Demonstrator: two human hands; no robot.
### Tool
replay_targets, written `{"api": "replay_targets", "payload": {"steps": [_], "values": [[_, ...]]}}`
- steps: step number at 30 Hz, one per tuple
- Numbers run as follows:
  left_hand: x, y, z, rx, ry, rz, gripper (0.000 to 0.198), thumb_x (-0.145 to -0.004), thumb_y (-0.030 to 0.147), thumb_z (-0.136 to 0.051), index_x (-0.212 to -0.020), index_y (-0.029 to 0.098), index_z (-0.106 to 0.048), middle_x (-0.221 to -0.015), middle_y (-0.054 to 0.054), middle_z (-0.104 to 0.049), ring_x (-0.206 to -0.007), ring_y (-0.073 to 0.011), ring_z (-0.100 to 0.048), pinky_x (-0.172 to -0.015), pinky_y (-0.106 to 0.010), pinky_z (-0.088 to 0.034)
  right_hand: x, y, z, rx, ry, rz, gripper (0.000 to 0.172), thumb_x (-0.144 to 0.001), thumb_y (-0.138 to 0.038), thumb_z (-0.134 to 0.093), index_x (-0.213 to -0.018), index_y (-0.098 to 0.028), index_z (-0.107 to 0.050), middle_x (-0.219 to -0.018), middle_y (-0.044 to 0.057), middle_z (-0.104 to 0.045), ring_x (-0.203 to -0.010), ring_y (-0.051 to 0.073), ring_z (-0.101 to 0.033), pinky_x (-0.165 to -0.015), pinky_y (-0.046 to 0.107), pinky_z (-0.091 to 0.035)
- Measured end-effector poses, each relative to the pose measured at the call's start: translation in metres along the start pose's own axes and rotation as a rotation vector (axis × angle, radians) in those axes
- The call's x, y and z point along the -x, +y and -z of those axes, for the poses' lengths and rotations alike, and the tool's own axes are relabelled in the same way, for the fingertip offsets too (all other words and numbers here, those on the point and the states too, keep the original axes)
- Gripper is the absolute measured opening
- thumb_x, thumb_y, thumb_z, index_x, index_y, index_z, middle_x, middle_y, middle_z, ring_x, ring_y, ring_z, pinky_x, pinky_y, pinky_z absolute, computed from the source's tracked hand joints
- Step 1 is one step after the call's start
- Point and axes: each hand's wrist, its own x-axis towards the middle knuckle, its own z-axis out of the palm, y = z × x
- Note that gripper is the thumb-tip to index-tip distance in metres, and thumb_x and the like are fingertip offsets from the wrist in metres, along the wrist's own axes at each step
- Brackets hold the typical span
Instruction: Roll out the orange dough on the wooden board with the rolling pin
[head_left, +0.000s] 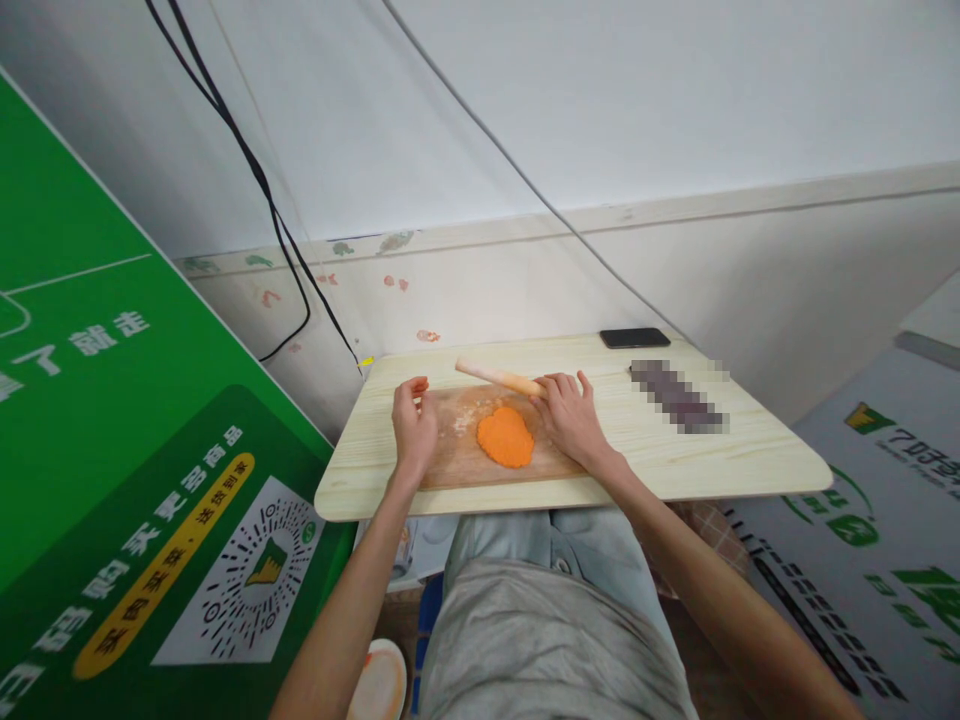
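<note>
A flattened round of orange dough point(506, 437) lies on a wooden cutting board point(450, 470), which has pale flour smears near its upper left. My right hand point(571, 412) is closed around one end of a wooden rolling pin point(495, 376). The pin's free end points left and tilts up above the board, apart from the dough. At the board's left edge is my left hand point(415, 428), fingers loosely curled and raised, with nothing visible in it.
The board rests on a pale wood-grain table point(637, 470). A black phone point(634, 338) lies at the back right, near a blurred dark object point(679, 397). Black cables point(262, 180) hang at the left by a green panel point(75, 400). A white wall stands behind the table.
</note>
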Motion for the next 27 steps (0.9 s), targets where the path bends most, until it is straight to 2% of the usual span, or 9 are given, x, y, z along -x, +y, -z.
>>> {"api": "replay_targets", "payload": {"steps": [2,4,5,7,10,12,15,21,27], "values": [[0.008,0.013,-0.003,0.021,-0.257,-0.111,0.028,-0.103,0.031,-0.055,-0.127,0.02,-0.067,-0.123,-0.013,-0.075,-0.113,-0.0265,-0.073,-0.104,-0.046,-0.059,0.0,0.001,-0.002,0.011,0.016,-0.032,0.034,-0.113,-0.033,-0.041,-0.133,-0.016,-0.062,-0.128,0.017,-0.071,-0.122,0.031,-0.06,-0.124,0.057,-0.026],[0.014,0.027,-0.009,-0.003,-0.568,-0.264,0.034,-0.101,0.032,-0.061,-0.133,0.023,-0.068,-0.136,-0.011,-0.073,-0.13,-0.028,-0.068,-0.117,-0.048,-0.051,0.0,0.001,-0.003,0.021,0.021,-0.043,0.033,-0.113,-0.032,-0.041,-0.132,-0.016,-0.062,-0.127,0.017,-0.071,-0.121,0.031,-0.06,-0.123,0.056,-0.027],[0.016,0.034,-0.013,-0.038,-0.663,-0.321,0.043,-0.099,0.033,-0.065,-0.141,0.025,-0.065,-0.146,-0.011,-0.069,-0.14,-0.0292,-0.061,-0.123,-0.049,-0.046,0.0,0.001,-0.002,0.026,0.021,-0.044,0.033,-0.113,-0.032,-0.041,-0.132,-0.016,-0.062,-0.127,0.017,-0.071,-0.121,0.031,-0.06,-0.122,0.055,-0.027],[0.016,0.046,-0.019,-0.121,-0.808,-0.397,0.059,-0.096,0.035,-0.071,-0.153,0.028,-0.057,-0.159,-0.009,-0.06,-0.152,-0.0306,-0.05,-0.13,-0.051,-0.036,0.001,0.0,-0.002,0.032,0.018,-0.041,0.032,-0.113,-0.032,-0.041,-0.132,-0.016,-0.063,-0.126,0.017,-0.071,-0.121,0.031,-0.06,-0.122,0.054,-0.026],[0.009,0.054,-0.023,-0.155,-0.928,-0.439,0.063,-0.093,0.036,-0.075,-0.154,0.031,-0.057,-0.16,-0.007,-0.059,-0.15,-0.0307,-0.052,-0.13,-0.051,-0.035,0.001,0.0,-0.001,0.034,0.013,-0.038,0.033,-0.113,-0.032,-0.041,-0.132,-0.016,-0.063,-0.127,0.017,-0.071,-0.122,0.03,-0.06,-0.121,0.053,-0.027],[0.002,0.055,-0.023,-0.12,-0.932,-0.43,0.06,-0.09,0.036,-0.079,-0.148,0.03,-0.063,-0.152,-0.008,-0.064,-0.141,-0.0307,-0.059,-0.126,-0.049,-0.04,0.001,-0.001,-0.001,0.033,0.014,-0.04,0.033,-0.113,-0.032,-0.042,-0.132,-0.016,-0.063,-0.127,0.017,-0.071,-0.122,0.03,-0.06,-0.12,0.052,-0.027],[-0.006,0.049,-0.022,-0.06,-0.822,-0.345,0.055,-0.083,0.032,-0.084,-0.136,0.027,-0.071,-0.129,-0.008,-0.07,-0.119,-0.0284,-0.068,-0.112,-0.045,-0.052,0.002,-0.002,-0.001,0.035,0.019,-0.054,0.032,-0.114,-0.032,-0.043,-0.132,-0.016,-0.063,-0.127,0.016,-0.071,-0.121,0.03,-0.06,-0.119,0.05,-0.028],[-0.004,0.03,-0.036,0.204,-0.493,0.072,0.017,-0.075,0.031,-0.084,-0.084,0.018,-0.078,-0.086,-0.007,-0.076,-0.079,-0.0211,-0.068,-0.077,-0.034,-0.054,0.005,-0.007,0.0,0.053,0.008,-0.073,0.029,-0.113,-0.031,-0.046,-0.131,-0.014,-0.063,-0.125,0.016,-0.072,-0.12,0.029,-0.061,-0.113,0.046,-0.032],[-0.003,0.036,-0.041,0.529,-0.325,0.282,0.032,-0.065,0.042,-0.091,-0.082,0.018,-0.078,-0.081,-0.005,-0.076,-0.075,-0.0193,-0.067,-0.07,-0.03,-0.051,0.006,-0.008,0.001,0.02,-0.002,-0.094,0.028,-0.113,-0.031,-0.049,-0.133,-0.016,-0.062,-0.126,0.015,-0.071,-0.119,0.028,-0.062,-0.108,0.044,-0.036]]}}
